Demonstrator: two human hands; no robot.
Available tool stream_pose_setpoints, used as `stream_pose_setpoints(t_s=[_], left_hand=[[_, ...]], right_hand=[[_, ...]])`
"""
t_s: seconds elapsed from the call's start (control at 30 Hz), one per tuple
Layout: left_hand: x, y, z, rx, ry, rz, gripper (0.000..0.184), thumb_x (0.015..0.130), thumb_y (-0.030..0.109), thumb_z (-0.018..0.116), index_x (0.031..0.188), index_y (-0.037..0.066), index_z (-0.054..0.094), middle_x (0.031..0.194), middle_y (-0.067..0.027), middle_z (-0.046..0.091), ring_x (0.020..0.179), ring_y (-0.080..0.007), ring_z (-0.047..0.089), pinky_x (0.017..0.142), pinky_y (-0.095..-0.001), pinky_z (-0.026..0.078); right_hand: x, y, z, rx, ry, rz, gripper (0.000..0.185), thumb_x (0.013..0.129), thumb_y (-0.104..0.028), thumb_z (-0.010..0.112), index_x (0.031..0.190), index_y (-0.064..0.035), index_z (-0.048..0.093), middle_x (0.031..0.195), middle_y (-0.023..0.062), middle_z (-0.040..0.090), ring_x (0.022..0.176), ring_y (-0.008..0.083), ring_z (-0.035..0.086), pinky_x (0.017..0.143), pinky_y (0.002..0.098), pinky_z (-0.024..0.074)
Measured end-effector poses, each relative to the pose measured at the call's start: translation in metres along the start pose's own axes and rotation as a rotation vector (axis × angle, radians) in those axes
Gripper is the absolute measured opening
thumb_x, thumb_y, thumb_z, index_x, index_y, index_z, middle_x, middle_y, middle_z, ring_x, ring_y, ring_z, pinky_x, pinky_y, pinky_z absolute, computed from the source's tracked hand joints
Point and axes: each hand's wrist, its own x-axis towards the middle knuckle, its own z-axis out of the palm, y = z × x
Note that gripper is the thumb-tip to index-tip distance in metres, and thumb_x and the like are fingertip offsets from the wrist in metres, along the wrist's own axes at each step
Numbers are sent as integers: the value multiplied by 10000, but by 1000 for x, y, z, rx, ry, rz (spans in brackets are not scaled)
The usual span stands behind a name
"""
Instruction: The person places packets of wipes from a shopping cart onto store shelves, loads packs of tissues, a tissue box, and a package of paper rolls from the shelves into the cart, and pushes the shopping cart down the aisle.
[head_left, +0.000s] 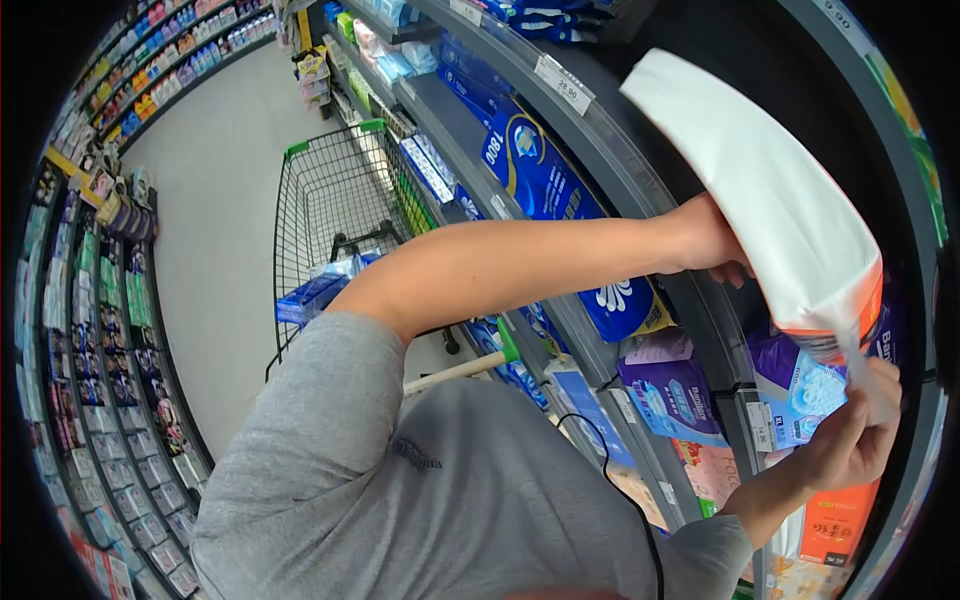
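A long white soft plastic pack [760, 170] with an orange end is held up slantwise in front of the shelf. My left hand [712, 240] is closed on its near side, partly hidden behind the pack, with the fingertips curled under it. At the pack's lower, orange end, my right hand [855, 430] pinches the gathered clear plastic tail between thumb and fingers. Just behind that hand, purple and blue packs [800, 385] sit on the shelf. The print on the held pack is too small to read.
A wire shopping cart [340, 200] with green corners stands to the left, with blue packs [315, 295] in it. Shelves on the right hold large blue packs [545, 165] and an orange pack [838, 525]. Across the grey aisle floor [205, 200] are more stocked shelves [110, 400].
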Motion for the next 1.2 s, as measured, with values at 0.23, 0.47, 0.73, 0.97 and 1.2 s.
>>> stream_pose_setpoints(t_s=[0.23, 0.47, 0.73, 0.97, 1.2], left_hand=[[7, 6, -24, 204, -15, 628, 465, 859, 137, 704, 1271, 11, 528, 1191, -155, 606, 1082, -239, 602, 805, -353, 549], [-32, 23, -62, 726, 455, 751, 408, 808, 131, 738, 1162, -13, 595, 1133, -166, 635, 1049, -266, 610, 948, -358, 477], [-128, 20, -138, 877, 706, 655, 344, 815, 128, 703, 1123, -2, 620, 1132, -170, 639, 1062, -276, 606, 934, -373, 482], [-216, -21, -184, 234, 1013, 363, 376, 940, 203, 605, 1249, -4, 552, 1236, -130, 617, 1047, -218, 652, 842, -374, 562], [-290, -101, -204, -96, 1256, 21, 404, 981, 371, 476, 1178, 37, 590, 1072, -128, 686, 868, -185, 694, 737, -308, 570]], right_hand=[[-11, -26, 28, 145, -79, -77, 204, 801, -169, 663, 725, -9, 561, 669, 110, 504, 643, 229, 451, 614, 355, 349], [-22, 7, 39, 323, -95, -132, 142, 725, -84, 688, 750, 29, 606, 711, 144, 563, 662, 252, 521, 613, 360, 407], [-23, -10, 153, 361, 20, -25, 205, 760, 126, 693, 962, 114, 660, 971, 223, 646, 873, 291, 630, 746, 389, 514], [-9, -36, 259, 673, -179, 51, 124, 709, 60, 665, 814, 15, 616, 916, 145, 639, 853, 256, 597, 794, 313, 456], [-58, -61, 357, 877, -533, 77, 94, 813, -44, 648, 812, 3, 568, 853, 135, 585, 827, 302, 532, 766, 374, 420]])
